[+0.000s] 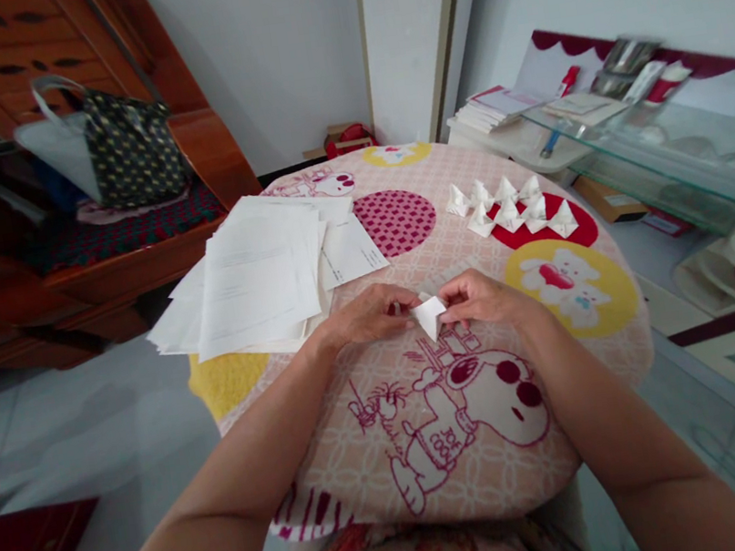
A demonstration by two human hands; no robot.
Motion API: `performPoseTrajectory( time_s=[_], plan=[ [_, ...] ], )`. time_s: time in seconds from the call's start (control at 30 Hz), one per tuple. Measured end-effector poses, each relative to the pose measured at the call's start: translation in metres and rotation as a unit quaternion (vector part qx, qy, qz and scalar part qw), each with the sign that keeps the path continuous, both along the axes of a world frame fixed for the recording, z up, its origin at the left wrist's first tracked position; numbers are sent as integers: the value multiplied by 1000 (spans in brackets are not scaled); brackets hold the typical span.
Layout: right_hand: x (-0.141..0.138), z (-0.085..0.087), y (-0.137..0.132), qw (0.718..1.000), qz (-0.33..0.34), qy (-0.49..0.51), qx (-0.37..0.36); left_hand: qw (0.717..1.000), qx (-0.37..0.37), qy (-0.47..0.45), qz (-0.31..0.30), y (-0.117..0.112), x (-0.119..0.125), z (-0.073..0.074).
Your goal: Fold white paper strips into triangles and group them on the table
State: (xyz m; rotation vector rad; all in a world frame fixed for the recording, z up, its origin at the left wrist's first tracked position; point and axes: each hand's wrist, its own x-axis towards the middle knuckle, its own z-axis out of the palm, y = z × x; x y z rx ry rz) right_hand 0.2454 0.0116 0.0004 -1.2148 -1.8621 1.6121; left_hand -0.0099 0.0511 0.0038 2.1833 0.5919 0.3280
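Observation:
Between my two hands, over the middle of the round table, is a small folded white paper piece [430,316] with a point facing down toward me. My left hand [379,312] pinches its left side, thumb and fingers closed. On the opposite side my right hand [477,298] grips the right edge, fingers bent round it. Several finished-looking folded paper pieces [508,210] stand in two rows beyond my right hand. To the far left of my hands lies a loose stack of white paper sheets [257,278], some with printed lines.
A patterned cloth [354,462] with cartoon figures covers the table. At right stands a glass shelf [666,148] holding cups and papers. A wooden bench [211,151] at left carries a dark patterned bag [131,145]. Red items sit on the floor by the wall.

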Motion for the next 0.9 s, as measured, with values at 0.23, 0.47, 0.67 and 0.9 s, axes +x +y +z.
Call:
performPoseTrajectory(
  time_s=[0.23,0.47,0.67,0.9],
  plan=[
    [0,3,1,996,-51,36,-62,1000,-30,2,5,3,6,-11],
    [-4,5,-1,991,-113,1,-77,999,9,40,32,4,9,-9],
    [-19,5,-2,970,-227,-69,-51,977,34,104,183,-4,22,-8],
    [-31,5,-7,953,-257,-157,19,954,53,141,258,-14,30,-4]
  ],
)
